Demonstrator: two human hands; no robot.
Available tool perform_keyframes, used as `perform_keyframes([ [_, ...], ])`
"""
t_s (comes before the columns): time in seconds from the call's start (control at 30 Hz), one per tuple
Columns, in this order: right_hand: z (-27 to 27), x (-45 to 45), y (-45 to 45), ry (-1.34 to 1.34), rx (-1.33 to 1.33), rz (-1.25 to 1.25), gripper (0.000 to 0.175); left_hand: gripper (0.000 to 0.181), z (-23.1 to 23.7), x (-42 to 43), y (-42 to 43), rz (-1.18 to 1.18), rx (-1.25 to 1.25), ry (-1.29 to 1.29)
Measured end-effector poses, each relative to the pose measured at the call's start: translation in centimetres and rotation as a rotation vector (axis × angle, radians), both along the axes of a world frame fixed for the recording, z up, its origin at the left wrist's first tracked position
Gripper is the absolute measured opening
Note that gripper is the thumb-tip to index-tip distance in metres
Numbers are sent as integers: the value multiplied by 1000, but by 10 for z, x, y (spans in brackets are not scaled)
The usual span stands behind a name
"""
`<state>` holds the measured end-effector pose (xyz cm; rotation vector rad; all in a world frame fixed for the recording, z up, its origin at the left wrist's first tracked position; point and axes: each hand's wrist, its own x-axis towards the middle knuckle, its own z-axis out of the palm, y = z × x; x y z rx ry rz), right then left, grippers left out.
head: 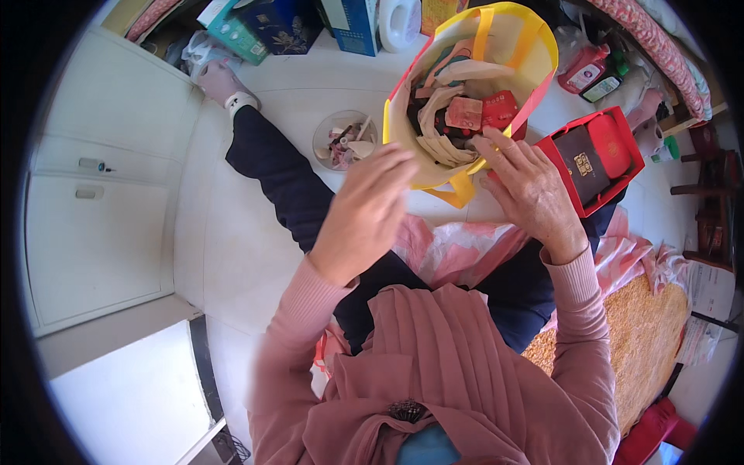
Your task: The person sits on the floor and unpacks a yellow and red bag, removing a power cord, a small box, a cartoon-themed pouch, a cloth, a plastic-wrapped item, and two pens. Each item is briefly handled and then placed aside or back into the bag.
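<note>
A yellow and red tote bag (533, 43) stands open on the floor, holding rolled beige cloth (439, 116), a small red and pink box (464, 113) and a red packet (500, 108). My right hand (526, 189) grips the bag's near rim. Blurred, my left hand (369, 203) is raised just in front of the bag's left side, with its palm side hidden; whether it holds anything cannot be told. Beyond it sits a round clear bowl (321, 152) of small mixed pieces. To the right of my right hand is an open red box (630, 165) with a dark brown packet (581, 164) and a red case (608, 143) inside.
My legs are spread around the bag, over a pink and white plastic sheet (465, 241). Bottles (583, 68), a white jug (400, 23) and boxes (349, 26) line the far side. A white cabinet (99, 232) stands left; a golden mat (645, 343) lies right.
</note>
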<state>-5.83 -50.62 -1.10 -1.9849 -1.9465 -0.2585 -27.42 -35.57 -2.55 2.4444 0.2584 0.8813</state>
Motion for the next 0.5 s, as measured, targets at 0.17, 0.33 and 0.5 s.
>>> perform_keyframes([
  [0.17,10,9,-16,42,-146,-2,33,10,0,53,-2,-179,95,563],
  [0.33,0,6,-34,93,-134,-28,33,10,4,55,2,-270,6,636],
  [0.5,0,6,-41,143,-81,-51,32,11,11,72,15,-425,-42,744],
])
